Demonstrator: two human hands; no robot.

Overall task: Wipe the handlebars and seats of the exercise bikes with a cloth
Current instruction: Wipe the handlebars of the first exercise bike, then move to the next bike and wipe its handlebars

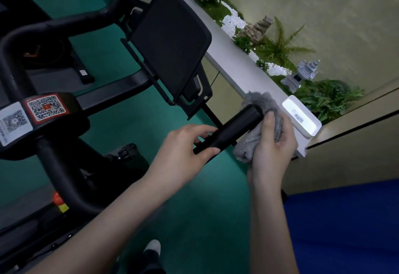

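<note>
Head view: your left hand [190,142] curled its fingers round the near handlebar [233,129] while your right hand [274,144] clutched the grey cloth [267,103] bunched against its tip; the far handlebar [71,23] and the seats, out of view, likely awaited wiping.

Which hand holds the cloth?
The right hand: it grips the grey cloth at the handlebar end, while the left hand holds the handlebar bare.
</note>
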